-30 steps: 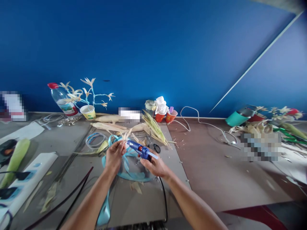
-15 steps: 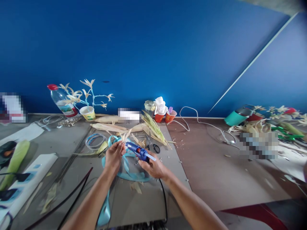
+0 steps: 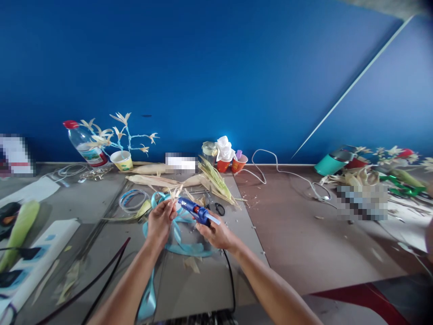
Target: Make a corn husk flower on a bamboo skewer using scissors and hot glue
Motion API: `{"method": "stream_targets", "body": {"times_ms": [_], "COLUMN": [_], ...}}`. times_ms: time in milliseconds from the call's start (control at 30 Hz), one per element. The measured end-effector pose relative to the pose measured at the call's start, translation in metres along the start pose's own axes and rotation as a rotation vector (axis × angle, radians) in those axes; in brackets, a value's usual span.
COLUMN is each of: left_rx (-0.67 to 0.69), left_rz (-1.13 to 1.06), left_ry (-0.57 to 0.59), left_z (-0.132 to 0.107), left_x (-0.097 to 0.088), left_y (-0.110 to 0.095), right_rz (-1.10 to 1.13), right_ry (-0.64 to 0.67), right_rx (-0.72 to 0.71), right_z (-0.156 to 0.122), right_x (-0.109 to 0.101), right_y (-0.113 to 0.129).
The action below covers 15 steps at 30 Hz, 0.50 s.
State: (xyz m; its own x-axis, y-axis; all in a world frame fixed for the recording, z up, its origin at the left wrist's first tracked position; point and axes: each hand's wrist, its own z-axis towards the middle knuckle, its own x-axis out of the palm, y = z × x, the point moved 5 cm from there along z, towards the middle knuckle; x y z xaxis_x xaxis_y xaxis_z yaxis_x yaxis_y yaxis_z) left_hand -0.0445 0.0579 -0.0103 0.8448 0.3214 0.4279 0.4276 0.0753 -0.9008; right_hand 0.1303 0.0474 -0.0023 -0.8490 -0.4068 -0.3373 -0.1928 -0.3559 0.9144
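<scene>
My right hand (image 3: 216, 234) grips a blue glue gun (image 3: 196, 210) with a clear glue stick at its back; the nozzle points left at a small corn-husk flower (image 3: 176, 195). My left hand (image 3: 160, 221) pinches that husk flower by its base, fingers closed around it. Both hands hover over a light-blue ribbon (image 3: 176, 239) looped on the grey table (image 3: 101, 225). The gun's black cord (image 3: 232, 284) runs down toward the table's near edge.
Behind the hands lie corn husks (image 3: 216, 180), black-handled scissors (image 3: 219, 208) and wire rings (image 3: 132, 198). At the back stand a plastic bottle (image 3: 83, 144), a yellow cup with a husk-flower branch (image 3: 122, 159) and red cups (image 3: 233, 163). A white cable (image 3: 291, 176) crosses the brown board; more husks lie right.
The view has shifted slightly. The glue gun's nozzle has edged a little closer to the husk flower; both hands stay nearly in place.
</scene>
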Motion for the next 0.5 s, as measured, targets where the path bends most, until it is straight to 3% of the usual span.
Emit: {"method": "stream_targets", "body": {"times_ms": [500], "left_rx": [0.044], "left_rz": [0.023], "left_ry": [0.007], "left_z": [-0.0001], "left_x": [-0.0003], "left_y": [-0.005], "right_rz": [0.053], "right_ry": [0.047], "right_rx": [0.022], "right_z": [-0.0026], "right_x": [0.0042], "right_y": [0.0014]}}
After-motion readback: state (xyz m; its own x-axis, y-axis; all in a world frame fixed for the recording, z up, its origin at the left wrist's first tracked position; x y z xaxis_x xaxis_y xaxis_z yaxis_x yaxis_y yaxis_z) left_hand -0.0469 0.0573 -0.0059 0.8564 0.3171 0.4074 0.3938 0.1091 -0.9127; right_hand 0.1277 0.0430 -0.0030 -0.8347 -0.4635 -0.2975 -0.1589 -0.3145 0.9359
